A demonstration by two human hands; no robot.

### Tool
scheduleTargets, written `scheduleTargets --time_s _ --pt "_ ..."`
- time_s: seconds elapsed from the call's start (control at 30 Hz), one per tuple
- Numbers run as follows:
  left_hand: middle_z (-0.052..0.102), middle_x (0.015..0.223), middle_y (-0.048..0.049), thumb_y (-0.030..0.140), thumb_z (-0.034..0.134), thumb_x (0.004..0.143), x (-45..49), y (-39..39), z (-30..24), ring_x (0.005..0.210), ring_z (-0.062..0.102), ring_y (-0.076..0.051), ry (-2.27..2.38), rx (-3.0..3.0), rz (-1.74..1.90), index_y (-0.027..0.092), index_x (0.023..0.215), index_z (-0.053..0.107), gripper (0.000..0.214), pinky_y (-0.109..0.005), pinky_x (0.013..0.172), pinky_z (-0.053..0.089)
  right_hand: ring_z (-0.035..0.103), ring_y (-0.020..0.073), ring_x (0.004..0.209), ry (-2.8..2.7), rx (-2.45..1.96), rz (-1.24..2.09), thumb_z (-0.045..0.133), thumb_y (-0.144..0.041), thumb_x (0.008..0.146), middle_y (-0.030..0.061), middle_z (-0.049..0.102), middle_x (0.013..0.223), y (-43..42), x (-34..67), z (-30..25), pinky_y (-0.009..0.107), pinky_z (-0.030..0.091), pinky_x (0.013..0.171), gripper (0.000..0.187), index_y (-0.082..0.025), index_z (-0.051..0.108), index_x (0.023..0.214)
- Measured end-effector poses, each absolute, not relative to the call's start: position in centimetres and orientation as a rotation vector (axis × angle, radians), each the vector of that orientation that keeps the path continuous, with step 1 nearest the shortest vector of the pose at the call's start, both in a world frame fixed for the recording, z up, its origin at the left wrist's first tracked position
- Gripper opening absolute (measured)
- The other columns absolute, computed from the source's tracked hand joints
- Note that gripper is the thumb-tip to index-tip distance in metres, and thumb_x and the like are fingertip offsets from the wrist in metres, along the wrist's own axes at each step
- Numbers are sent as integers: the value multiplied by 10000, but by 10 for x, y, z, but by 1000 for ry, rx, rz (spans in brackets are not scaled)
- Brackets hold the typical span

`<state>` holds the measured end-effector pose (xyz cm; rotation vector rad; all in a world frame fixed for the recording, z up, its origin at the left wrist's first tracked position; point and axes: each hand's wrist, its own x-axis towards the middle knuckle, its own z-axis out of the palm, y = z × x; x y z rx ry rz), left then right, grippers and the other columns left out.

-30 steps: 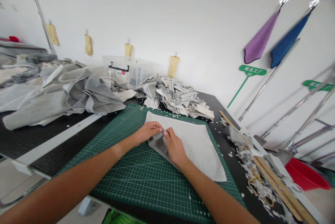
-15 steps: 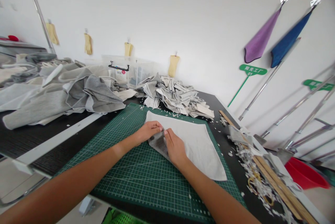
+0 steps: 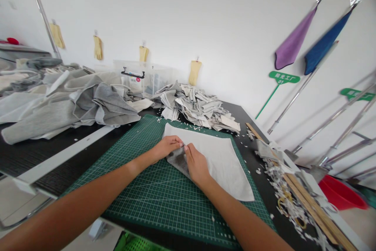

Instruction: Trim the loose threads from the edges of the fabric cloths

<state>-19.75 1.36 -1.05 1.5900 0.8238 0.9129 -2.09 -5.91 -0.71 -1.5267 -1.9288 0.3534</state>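
A pale cloth (image 3: pixel 221 153) lies on the green cutting mat (image 3: pixel 141 200), its near left edge turned up so that a dark grey underside shows. My left hand (image 3: pixel 168 147) pinches that raised edge between thumb and fingertips. Right beside it, my right hand (image 3: pixel 196 163) grips the same edge, thumb and forefinger together. The fingertips of both hands nearly meet. Whatever small bit of the edge sits between them is too small to make out.
Behind the mat is a heap of cut fabric strips (image 3: pixel 196 106); a larger pile of grey cloths (image 3: pixel 64 102) lies left. A clear plastic box (image 3: pixel 152 78) stands against the wall. Wooden strips (image 3: pixel 308 208), yellow-handled scissors (image 3: pixel 283 206) and white scraps lie right. A metal strip (image 3: pixel 67 153) crosses the black table.
Both hands stay pinched on the cloth's edge with hardly any movement. The view has shifted very slightly.
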Motion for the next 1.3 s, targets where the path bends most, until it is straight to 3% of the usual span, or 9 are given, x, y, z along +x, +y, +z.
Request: scheduleTargets --time_s 0.63,1.1,1.3 --pt "632 740 -6 495 673 821 -196 14 -13 657 507 -117 827 1625 927 135 913 674 371 -219 601 340 548 163 665 -1886 -1500 371 221 -477 1067 -8 571 737 -58 -21 -9 263 302 614 396 -230 481 898" --pt "612 735 -11 517 672 811 -193 15 -12 624 478 -105 814 1654 914 130 923 645 404 -211 563 319 554 171 740 -1728 -1396 515 259 -462 1049 -4 553 761 -55 -19 -6 275 396 703 377 -234 490 856" --pt "550 666 27 496 665 828 -200 17 -6 566 418 -92 808 1710 866 147 947 635 370 -210 533 263 485 161 602 -1682 -1410 553 186 -495 1024 5 511 709 -47 -13 -12 265 370 546 456 -228 534 903"
